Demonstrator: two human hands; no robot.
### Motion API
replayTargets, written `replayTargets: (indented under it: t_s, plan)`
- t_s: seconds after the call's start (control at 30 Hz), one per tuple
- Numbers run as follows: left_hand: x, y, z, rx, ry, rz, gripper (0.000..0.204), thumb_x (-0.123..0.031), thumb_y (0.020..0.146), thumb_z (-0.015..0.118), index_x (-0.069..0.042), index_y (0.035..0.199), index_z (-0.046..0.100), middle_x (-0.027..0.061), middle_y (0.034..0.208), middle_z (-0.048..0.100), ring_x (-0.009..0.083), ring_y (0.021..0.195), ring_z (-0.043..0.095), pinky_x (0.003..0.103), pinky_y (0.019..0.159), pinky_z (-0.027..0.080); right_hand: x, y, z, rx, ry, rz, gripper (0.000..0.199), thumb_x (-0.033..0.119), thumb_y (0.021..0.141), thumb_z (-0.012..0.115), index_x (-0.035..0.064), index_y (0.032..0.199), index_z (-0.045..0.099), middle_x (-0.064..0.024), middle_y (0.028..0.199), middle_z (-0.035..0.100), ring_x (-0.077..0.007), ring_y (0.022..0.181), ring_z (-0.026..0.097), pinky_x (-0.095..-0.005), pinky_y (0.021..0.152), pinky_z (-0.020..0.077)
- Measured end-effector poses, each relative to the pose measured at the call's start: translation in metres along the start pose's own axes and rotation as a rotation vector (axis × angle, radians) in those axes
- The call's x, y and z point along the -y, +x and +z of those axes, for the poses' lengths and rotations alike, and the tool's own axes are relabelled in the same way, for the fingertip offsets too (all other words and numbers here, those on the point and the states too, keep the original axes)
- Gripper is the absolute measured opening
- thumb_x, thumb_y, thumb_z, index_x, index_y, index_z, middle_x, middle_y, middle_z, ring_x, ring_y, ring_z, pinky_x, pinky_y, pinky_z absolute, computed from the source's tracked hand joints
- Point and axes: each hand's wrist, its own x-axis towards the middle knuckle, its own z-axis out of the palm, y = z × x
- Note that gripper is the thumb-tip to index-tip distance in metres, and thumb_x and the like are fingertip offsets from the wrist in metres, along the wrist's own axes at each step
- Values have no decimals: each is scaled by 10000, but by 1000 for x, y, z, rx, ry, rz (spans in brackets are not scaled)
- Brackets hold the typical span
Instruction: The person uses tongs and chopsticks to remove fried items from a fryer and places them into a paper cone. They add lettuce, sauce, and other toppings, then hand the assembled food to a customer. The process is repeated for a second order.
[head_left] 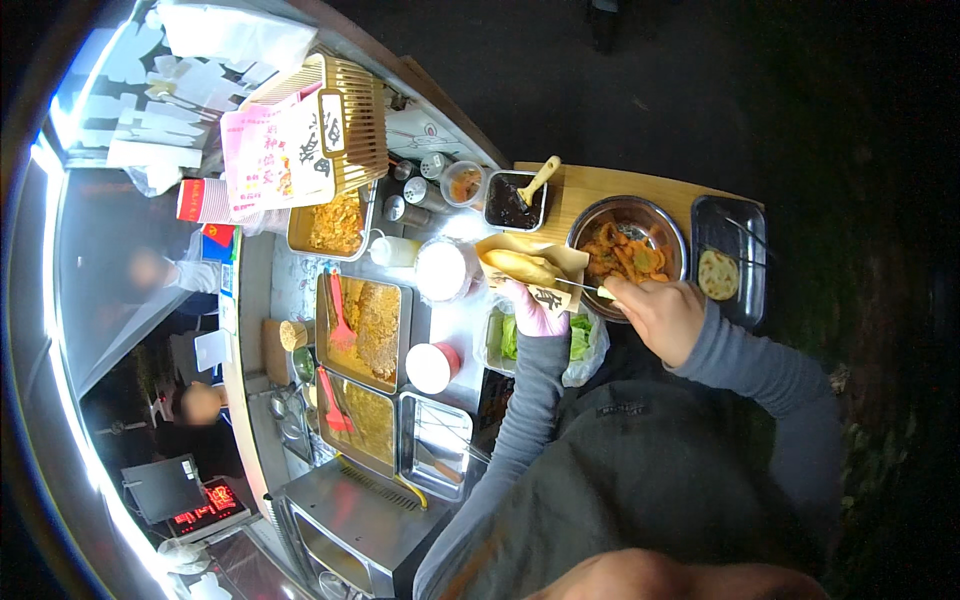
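Left hand (533,312) in a pink glove is cupping a kraft paper sleeve (530,272) from below, fingers curled shut around its near end. The sleeve is lying tilted with its open mouth facing right toward the bowl, probably so filling goes straight in. Inside it sits a pale, smooth, elongated flatbread (518,265).

Right hand (662,315), bare, is pinching thin metal tongs (585,287), fingers pressed together on the handle. The tips are reaching left to the sleeve's mouth; I can't tell whether they're carrying anything.

Just behind the right hand a round, shiny steel bowl (628,245) is holding orange, saucy shredded filling with some green bits. It's sitting on a light wooden board (600,185), close to both hands, so the reach stays short. Right of it, a dark rectangular tray (730,262) is holding a round slice with holes, likely lotus root.

Far left of the bowl, a square black tub of dark sauce (513,200) has a yellowish brush standing in it, handle leaning right.

Under the left wrist, leafy lettuce (575,340) is sitting in a clear plastic bag, crinkly.

Further left on the steel tabletop (455,330): rectangular metal pans (362,325) of fried golden pieces with red tongs lying in them, one empty pan near, and a white round lidded cup (432,368).
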Motion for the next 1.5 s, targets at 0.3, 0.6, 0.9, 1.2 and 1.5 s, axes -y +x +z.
replayTargets:
  t_s: [0.3,0.6,0.9,1.2,1.5]
  plan:
    - [-12,-15,-6,-149,34,2,572,-358,849,630,-117,1328,430,102,1322,492,298,1203,476,504,1040,357,5,-1,-21,158,32,49,173,135,879,549,33,1012,590,-167,703,636,-317,662,653,-403,614,521]
    - [-27,-25,28,-36,396,-132,586,-144,804,687,-15,1303,408,135,1223,553,278,1121,546,453,984,436,-9,9,-6,152,77,-58,221,147,879,552,53,1070,614,-171,758,653,-294,687,665,-381,636,539]
    - [-51,-23,46,-97,467,-98,568,-101,760,717,-26,1256,450,145,1132,604,279,1036,605,417,883,513,49,30,-40,280,27,-3,164,101,853,572,55,1004,616,-183,732,630,-346,681,633,-414,618,498]
    - [-47,-31,26,-38,280,105,472,-137,829,675,-39,1243,472,157,1133,611,296,1012,619,455,880,515,36,22,-13,287,103,11,159,89,844,573,47,994,600,-200,744,614,-378,711,617,-431,622,476]
    - [-61,-32,-2,-24,166,173,473,-222,871,628,-49,1275,452,115,1232,554,270,1146,530,459,1013,408,39,20,-2,285,64,101,199,75,847,570,24,1038,599,-208,803,632,-372,755,628,-416,647,488]
